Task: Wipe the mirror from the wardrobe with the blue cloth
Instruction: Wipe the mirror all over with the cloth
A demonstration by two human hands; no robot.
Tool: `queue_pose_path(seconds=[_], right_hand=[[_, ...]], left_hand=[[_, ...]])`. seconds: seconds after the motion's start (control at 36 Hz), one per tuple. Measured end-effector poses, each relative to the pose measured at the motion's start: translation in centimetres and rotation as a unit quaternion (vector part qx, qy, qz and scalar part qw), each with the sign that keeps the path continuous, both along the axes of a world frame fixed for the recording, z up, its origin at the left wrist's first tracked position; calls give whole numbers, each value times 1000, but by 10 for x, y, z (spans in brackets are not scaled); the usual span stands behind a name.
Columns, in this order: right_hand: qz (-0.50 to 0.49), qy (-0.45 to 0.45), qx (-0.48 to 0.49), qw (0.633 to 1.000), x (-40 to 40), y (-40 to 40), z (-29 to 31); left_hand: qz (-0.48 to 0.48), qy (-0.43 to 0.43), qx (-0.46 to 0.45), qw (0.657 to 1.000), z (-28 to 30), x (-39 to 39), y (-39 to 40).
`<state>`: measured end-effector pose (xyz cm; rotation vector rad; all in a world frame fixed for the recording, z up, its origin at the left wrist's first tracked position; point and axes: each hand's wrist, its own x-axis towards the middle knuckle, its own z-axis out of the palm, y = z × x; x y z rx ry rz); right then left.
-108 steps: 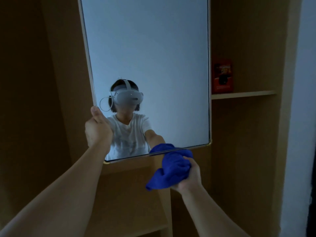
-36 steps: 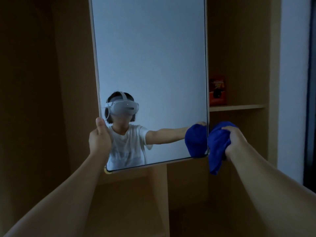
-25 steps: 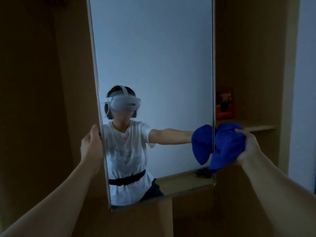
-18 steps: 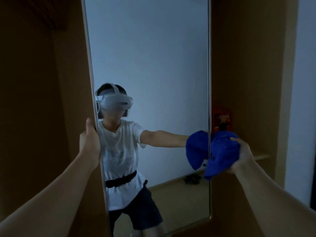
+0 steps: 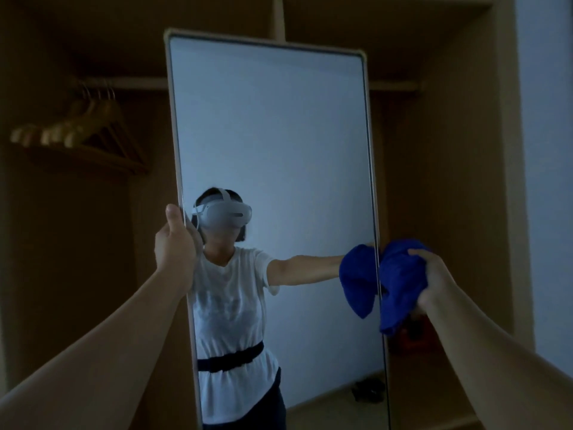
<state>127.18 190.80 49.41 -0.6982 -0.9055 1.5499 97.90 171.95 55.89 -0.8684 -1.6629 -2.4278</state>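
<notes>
One tall mirror (image 5: pixel 279 144) stands upright in front of the open wardrobe (image 5: pixel 449 150), its pale frame rounded at the top corners; its bottom edge is cut off by the lower border of the view. The left hand (image 5: pixel 174 248) grips the mirror's left edge, thumb pointing up along the frame, the fingers wrapped behind it and hidden. The right hand (image 5: pixel 432 279) clutches the bunched blue cloth (image 5: pixel 400 283), which is pressed against the mirror's right edge, a loose end hanging below the fist. The glass shows the cloth doubled and the person in a white T-shirt with a dark waistband, arm stretched toward the edge. Inside the wardrobe, several wooden hangers (image 5: pixel 80 128) hang from a rail in the left compartment, dim and blurred. In the right compartment a reddish object (image 5: pixel 414 335) sits behind the cloth and forearm, too dark and covered to identify. A pale wall (image 5: pixel 545 150) borders the wardrobe on the right.
</notes>
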Motion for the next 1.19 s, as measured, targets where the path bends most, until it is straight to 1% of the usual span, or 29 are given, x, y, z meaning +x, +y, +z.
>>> queue_pose_path(seconds=[0.03,0.08,0.11,0.25,0.39,0.5,0.61,0.67,0.75,0.83,0.89,0.97,1.03,1.11,1.14,1.19], right_hand=[[5,1,-1,1000,1,-1,15],[46,33,-37,998,4,-2,40],[59,41,-50,996,5,-2,52],[40,-3,-23,999,2,-4,108],[-16,-42,6,999,-5,-4,163],[-64,-47,44,996,-10,-5,199],[-133,-66,106,983,-20,-6,229],[-179,-99,137,969,-25,-9,244],[-275,-196,184,923,-34,-12,267],[-369,-255,227,864,-42,-21,292],[-420,-310,251,815,-47,-28,310],[-483,-412,283,719,-60,-42,332],[-509,-454,326,654,-74,-53,340],[-521,-486,415,566,-102,-74,343],[-518,-491,443,543,-113,-82,343],[-501,-494,491,513,-133,-100,343]], left_hand=[[12,-3,5,1000,14,-3,3],[5,-19,24,1000,38,-5,8],[9,-14,28,999,46,-7,9],[15,-7,19,1000,81,-18,20],[50,18,8,999,83,-16,23],[73,29,19,997,79,-13,23],[93,38,19,995,80,-11,22],[90,41,15,995,81,-10,21],[78,48,14,996,81,-11,21],[58,57,25,996,81,-13,20],[40,56,24,997,81,-16,20],[9,48,17,999,82,-20,20],[2,53,12,999,82,-22,20],[-7,60,13,998,81,-22,20],[-7,62,13,998,81,-22,20],[-3,65,9,998,81,-22,19]])
